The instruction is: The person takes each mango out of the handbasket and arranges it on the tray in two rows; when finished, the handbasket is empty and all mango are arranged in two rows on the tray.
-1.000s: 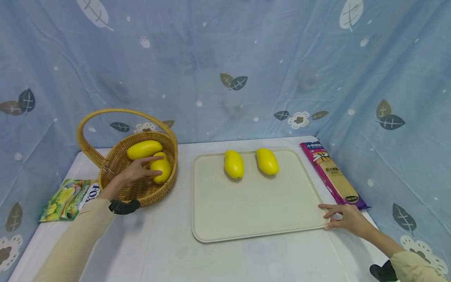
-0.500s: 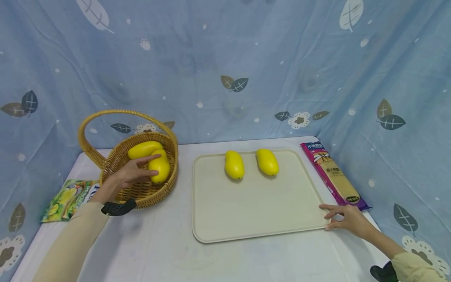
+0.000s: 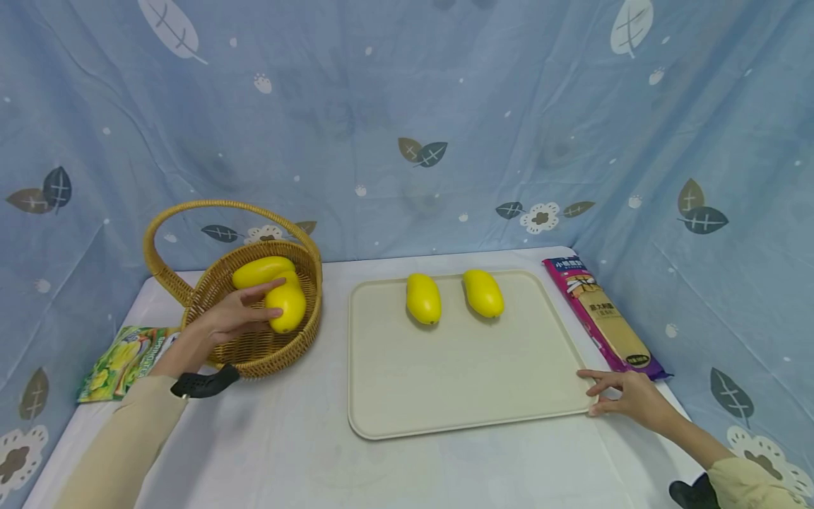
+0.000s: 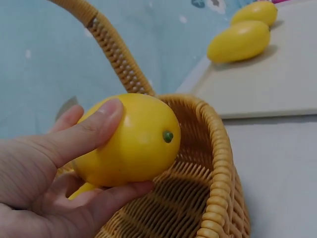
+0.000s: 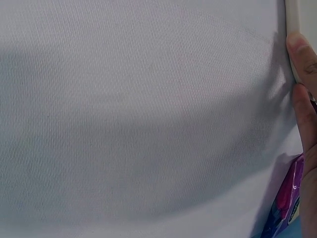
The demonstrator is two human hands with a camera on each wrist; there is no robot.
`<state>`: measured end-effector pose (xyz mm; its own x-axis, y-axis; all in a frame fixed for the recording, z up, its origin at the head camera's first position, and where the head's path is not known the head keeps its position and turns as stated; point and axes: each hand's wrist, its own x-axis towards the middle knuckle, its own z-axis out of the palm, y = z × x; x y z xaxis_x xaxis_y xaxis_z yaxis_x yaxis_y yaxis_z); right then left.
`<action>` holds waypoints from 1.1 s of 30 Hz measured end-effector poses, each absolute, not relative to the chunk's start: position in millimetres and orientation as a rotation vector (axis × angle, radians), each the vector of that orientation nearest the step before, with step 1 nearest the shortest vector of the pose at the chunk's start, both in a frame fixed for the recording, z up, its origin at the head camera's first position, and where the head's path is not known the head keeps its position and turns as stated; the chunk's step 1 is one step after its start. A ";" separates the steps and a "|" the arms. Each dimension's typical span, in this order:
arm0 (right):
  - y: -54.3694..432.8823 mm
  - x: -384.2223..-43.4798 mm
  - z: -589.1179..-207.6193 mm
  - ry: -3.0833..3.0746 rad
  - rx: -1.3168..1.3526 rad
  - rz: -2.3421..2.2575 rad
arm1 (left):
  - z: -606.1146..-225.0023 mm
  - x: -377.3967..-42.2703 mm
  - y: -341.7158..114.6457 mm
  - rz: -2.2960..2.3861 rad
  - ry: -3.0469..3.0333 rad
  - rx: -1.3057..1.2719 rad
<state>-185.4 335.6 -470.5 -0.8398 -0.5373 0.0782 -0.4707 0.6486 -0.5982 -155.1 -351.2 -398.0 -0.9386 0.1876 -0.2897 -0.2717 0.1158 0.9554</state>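
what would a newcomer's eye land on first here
Likely the bright yellow fruit gripped by the left hand at the wicker basket, with another fruit behind it. Next come two yellow fruits on the far part of the beige tray, whose near right corner the right hand touches.

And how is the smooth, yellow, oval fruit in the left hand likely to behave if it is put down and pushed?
The smooth, yellow, oval fruit would probably roll, since its sides are rounded. Its glossy skin may feel slippery to the left hand. It seems rather firm, as no dent shows under the thumb.
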 end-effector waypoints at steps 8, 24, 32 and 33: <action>333.7 -185.1 -468.7 2.756 -0.871 -0.958 | -391.6 -144.7 -349.3 1.943 2.023 -0.059; 332.7 -184.3 -468.7 2.759 -0.858 -0.962 | -389.0 -120.5 -329.3 2.082 1.891 -0.004; 333.1 -182.8 -470.0 2.758 -0.862 -0.973 | -385.9 -110.9 -307.6 2.091 1.911 -0.002; 333.2 -182.6 -470.3 2.756 -0.863 -0.982 | -385.4 -109.9 -304.6 2.086 1.922 -0.009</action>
<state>-182.6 333.2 -470.3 -0.8361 -0.5395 0.0997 -0.4811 0.6335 -0.6060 -109.9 -304.6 -385.4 -0.9539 0.2167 -0.2078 -0.2248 -0.0569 0.9727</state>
